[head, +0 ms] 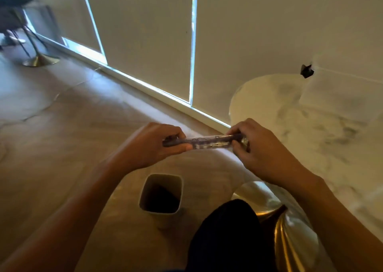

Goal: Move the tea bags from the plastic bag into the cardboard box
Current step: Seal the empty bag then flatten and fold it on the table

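Fingers (pixel 174 132) of left hand (pixel 153 145) and right hand (pixel 263 147) are pinched on the plastic bag (pixel 207 142), seemingly being opened; its mouth needs parting.

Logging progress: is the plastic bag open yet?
Cannot tell: the plastic bag is seen edge-on, stretched between the left hand and the right hand, each gripping one end.
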Action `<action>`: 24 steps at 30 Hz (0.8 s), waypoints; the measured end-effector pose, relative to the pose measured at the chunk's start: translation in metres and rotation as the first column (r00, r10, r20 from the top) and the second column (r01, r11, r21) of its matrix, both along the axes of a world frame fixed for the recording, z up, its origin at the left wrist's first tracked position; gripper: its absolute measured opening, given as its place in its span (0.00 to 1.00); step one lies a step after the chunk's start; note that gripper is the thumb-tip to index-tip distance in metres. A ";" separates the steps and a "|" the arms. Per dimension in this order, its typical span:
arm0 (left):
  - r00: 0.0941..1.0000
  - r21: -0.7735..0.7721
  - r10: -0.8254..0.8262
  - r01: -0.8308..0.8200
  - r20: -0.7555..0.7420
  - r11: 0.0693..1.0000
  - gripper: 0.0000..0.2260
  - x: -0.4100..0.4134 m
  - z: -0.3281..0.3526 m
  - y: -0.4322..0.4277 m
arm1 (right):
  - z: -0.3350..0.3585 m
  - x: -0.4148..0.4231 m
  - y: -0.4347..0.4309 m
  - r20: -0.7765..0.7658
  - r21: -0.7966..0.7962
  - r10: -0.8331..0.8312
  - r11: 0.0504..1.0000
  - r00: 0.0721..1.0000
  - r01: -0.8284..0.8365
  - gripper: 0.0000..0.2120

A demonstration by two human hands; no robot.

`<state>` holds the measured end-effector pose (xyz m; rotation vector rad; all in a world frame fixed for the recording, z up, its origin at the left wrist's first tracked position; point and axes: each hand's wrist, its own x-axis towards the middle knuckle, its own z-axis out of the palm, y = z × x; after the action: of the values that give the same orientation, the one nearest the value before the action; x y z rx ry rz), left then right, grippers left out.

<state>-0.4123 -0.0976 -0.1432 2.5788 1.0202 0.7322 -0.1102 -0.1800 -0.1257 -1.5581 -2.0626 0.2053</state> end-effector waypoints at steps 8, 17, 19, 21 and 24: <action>0.976 -0.035 0.215 -0.215 -0.017 0.976 0.13 -0.098 -0.068 0.005 | -0.069 -0.110 0.052 0.124 0.032 0.079 0.996 0.989 -0.083 0.13; 0.941 -0.331 0.336 -0.325 -0.026 0.886 0.08 -0.114 -0.169 0.015 | -0.156 -0.139 0.110 0.165 -0.244 0.215 0.954 0.962 -0.172 0.11; 0.931 -0.366 0.357 -0.360 -0.077 0.858 0.07 -0.113 -0.192 0.021 | -0.175 -0.140 0.120 0.184 -0.285 0.231 0.943 0.955 -0.173 0.10; 0.918 -0.404 0.381 -0.391 -0.110 0.827 0.05 -0.113 -0.212 0.028 | -0.195 -0.140 0.130 0.184 -0.330 0.236 0.929 0.954 -0.166 0.09; 0.907 -0.400 0.396 -0.420 -0.146 0.815 0.05 -0.109 -0.236 0.036 | -0.228 -0.143 0.145 0.169 -0.378 0.232 0.913 0.958 -0.155 0.08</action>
<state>-0.5210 -0.0614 -0.3791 2.0338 1.5855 0.4575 -0.2531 -0.0352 -0.3537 -1.6380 -2.4590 0.5432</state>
